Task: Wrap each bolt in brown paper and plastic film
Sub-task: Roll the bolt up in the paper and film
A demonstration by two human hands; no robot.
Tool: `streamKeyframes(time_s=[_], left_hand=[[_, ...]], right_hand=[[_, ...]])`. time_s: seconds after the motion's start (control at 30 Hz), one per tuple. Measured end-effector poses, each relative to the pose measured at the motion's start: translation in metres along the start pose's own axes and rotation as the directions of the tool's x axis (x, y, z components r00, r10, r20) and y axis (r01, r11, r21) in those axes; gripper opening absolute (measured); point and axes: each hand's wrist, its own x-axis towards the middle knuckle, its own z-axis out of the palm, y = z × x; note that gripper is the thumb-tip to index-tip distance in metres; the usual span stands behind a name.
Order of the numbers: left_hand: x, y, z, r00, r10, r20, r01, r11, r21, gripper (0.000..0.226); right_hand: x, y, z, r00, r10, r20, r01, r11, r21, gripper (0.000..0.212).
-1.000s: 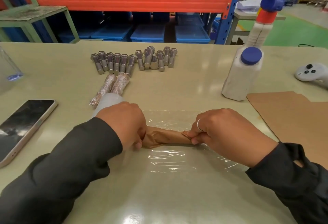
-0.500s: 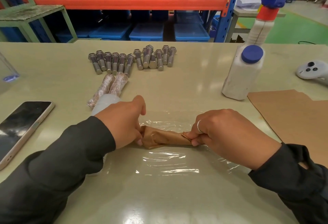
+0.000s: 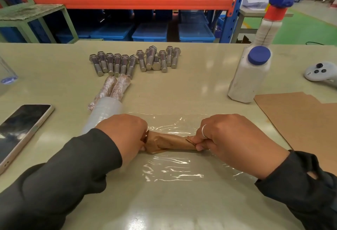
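Observation:
A bolt rolled in brown paper (image 3: 173,141) lies crosswise on a sheet of clear plastic film (image 3: 169,171) spread on the table. My left hand (image 3: 124,133) grips its left end, fingers curled round the folded paper. My right hand (image 3: 228,136) pinches its right end. A roll of plastic film (image 3: 104,113) lies just behind my left wrist. Two wrapped bolts (image 3: 114,88) lie beyond it. Several bare steel bolts (image 3: 135,60) lie in a row further back.
A phone (image 3: 21,127) lies at the left edge. A white bottle with a blue cap (image 3: 249,76) stands at the right, brown paper sheets (image 3: 299,120) beside it. A white controller (image 3: 319,71) sits far right, a clear container (image 3: 7,76) far left.
My left hand's forefinger, raised half a second ago, has curled back down onto the left end of the paper roll. The right hand has kept its pinch.

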Motion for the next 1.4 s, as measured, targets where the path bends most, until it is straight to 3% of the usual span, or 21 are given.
streamKeyframes(time_s=[0.13, 0.27, 0.4, 0.5, 0.6, 0.67, 0.73, 0.9, 1.07, 1.13, 1.17, 1.27, 1.4], left_hand=[[0.001, -0.003, -0.002, 0.998, -0.036, -0.042, 0.031, 0.992, -0.12, 0.027], [0.003, -0.01, -0.001, 0.99, -0.13, -0.054, 0.116, 0.969, -0.217, 0.029], [0.004, -0.011, -0.003, 0.981, -0.106, -0.161, 0.076, 0.98, -0.182, 0.028], [0.003, -0.007, -0.004, 0.985, -0.104, -0.138, 0.063, 0.96, -0.272, 0.03], [0.002, -0.004, -0.004, 0.984, -0.159, -0.086, 0.09, 0.841, -0.534, 0.027], [-0.003, -0.001, -0.006, 0.98, -0.2, -0.013, 0.119, 0.633, -0.765, 0.022], [-0.008, 0.0, -0.007, 0.971, -0.239, 0.025, 0.144, 0.493, -0.858, 0.028], [-0.019, 0.003, 0.006, 0.972, -0.23, -0.051, 0.061, 0.456, -0.888, 0.037], [-0.019, 0.004, 0.021, 0.943, -0.321, -0.09, 0.055, 0.414, -0.908, 0.035], [-0.019, 0.006, 0.027, 0.924, -0.36, -0.13, 0.041, 0.431, -0.901, 0.035], [-0.02, 0.008, 0.029, 0.911, -0.373, -0.177, 0.024, 0.476, -0.879, 0.035], [-0.024, 0.017, 0.033, 0.835, -0.337, -0.435, -0.053, 0.737, -0.674, 0.032], [-0.027, 0.019, 0.03, 0.769, -0.216, -0.601, -0.145, 0.857, -0.494, 0.016]], right_hand=[[-0.001, 0.0, 0.0, 1.0, 0.001, -0.019, -0.001, 1.0, -0.017, 0.022], [-0.001, -0.001, 0.0, 1.0, 0.002, -0.014, -0.002, 1.0, -0.005, 0.023], [-0.001, 0.0, 0.001, 1.0, -0.003, -0.02, 0.003, 1.0, -0.016, 0.022], [-0.001, 0.0, 0.001, 1.0, -0.003, -0.026, 0.002, 1.0, -0.021, 0.022], [-0.001, 0.0, 0.001, 1.0, -0.004, -0.023, 0.004, 1.0, -0.015, 0.022], [-0.001, 0.0, 0.0, 1.0, -0.002, -0.019, 0.002, 1.0, -0.005, 0.022], [0.0, 0.0, -0.001, 1.0, -0.003, -0.018, 0.003, 1.0, -0.004, 0.022], [0.0, 0.0, -0.001, 1.0, -0.005, 0.001, 0.005, 1.0, 0.009, 0.022], [0.001, 0.0, -0.002, 1.0, 0.001, 0.01, -0.002, 1.0, 0.027, 0.021], [0.001, 0.0, -0.001, 1.0, 0.002, 0.01, -0.002, 1.0, 0.028, 0.021], [0.0, 0.0, -0.001, 1.0, 0.002, 0.007, -0.002, 1.0, 0.027, 0.021], [-0.001, 0.001, -0.002, 1.0, 0.0, -0.003, 0.0, 1.0, 0.027, 0.022], [-0.001, 0.0, -0.001, 1.0, 0.003, -0.006, -0.003, 0.999, 0.033, 0.022]])
